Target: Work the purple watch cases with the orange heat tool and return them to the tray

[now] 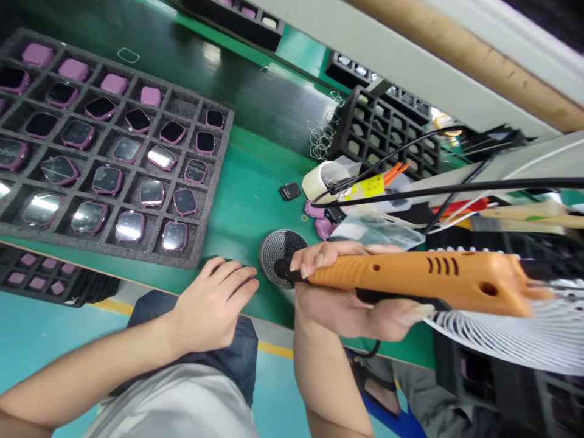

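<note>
My right hand wraps round an orange hand-held power tool with vent slots and a dark trigger strip. The tool lies level above the bench, its narrower black end over a round grey perforated disc. What tip it has on the right is blurred. Fingers loosely bent and apart, my left hand rests at the bench's front edge, holding nothing. Beside it stands a dark foam tray of pink-cased smartwatches. A black watch piece and pink watch cases lie past the disc.
Behind are a white cup, thin clear rings and a black compartment tray. Black cables cross the right side above a white fan grille. A shelf beam runs overhead; more trays sit below left.
</note>
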Available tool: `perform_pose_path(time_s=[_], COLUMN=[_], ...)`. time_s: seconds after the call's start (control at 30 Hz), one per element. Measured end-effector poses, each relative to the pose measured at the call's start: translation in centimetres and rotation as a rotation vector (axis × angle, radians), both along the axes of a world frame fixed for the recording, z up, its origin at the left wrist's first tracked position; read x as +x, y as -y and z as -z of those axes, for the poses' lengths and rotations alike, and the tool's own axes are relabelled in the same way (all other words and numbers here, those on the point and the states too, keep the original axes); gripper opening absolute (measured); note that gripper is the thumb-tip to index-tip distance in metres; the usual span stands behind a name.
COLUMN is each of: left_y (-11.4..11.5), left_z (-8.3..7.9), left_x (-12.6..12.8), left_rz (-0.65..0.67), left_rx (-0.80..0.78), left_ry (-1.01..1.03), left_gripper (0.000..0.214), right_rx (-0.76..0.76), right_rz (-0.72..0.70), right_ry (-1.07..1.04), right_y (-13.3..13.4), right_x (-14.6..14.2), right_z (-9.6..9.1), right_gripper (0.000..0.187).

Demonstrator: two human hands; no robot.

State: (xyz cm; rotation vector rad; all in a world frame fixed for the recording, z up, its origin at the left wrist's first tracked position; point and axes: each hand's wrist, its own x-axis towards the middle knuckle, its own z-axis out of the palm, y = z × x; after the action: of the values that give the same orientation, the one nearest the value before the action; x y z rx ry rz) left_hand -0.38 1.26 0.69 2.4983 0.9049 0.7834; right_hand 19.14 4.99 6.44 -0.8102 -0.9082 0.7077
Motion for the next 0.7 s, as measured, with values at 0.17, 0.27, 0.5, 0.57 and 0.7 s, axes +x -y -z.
perform_pose_path(time_s=[0.17, 0.27, 0.5, 0.57, 0.7], left_y=[0.09, 0.02, -0.32, -0.32, -0.26], left_z=[0.04, -0.28, -0.44, -0.22, 0.12], left_x=[0.24, 0.14, -0.41, -0.40, -0.21], left_rz=[-0.069, -0.046, 0.026, 0.012, -0.017], left_rx=[-0.005, -0.017, -0.092, -0.062, -0.008], left_ry=[-0.029, -0.045, 0.002, 0.021, 0.043], left_gripper=[0.027, 0.031, 0.027, 0.025, 0.022], right_rx=[-0.041, -0.048, -0.061, -0.065, -0.048], right_rz=[0.035, 0.040, 0.065, 0.060, 0.022], right_ry=[0.010, 0.006, 0.016, 0.016, 0.034], right_y=[-0.17, -0.09, -0.32, -0.40, 0.08], right_x=[-0.49, -0.46, -0.53, -0.55, -0.18], right_z=[0.29, 0.27, 0.56, 0.60, 0.02], right_gripper=[0.046, 0.045, 0.046, 0.046, 0.047])
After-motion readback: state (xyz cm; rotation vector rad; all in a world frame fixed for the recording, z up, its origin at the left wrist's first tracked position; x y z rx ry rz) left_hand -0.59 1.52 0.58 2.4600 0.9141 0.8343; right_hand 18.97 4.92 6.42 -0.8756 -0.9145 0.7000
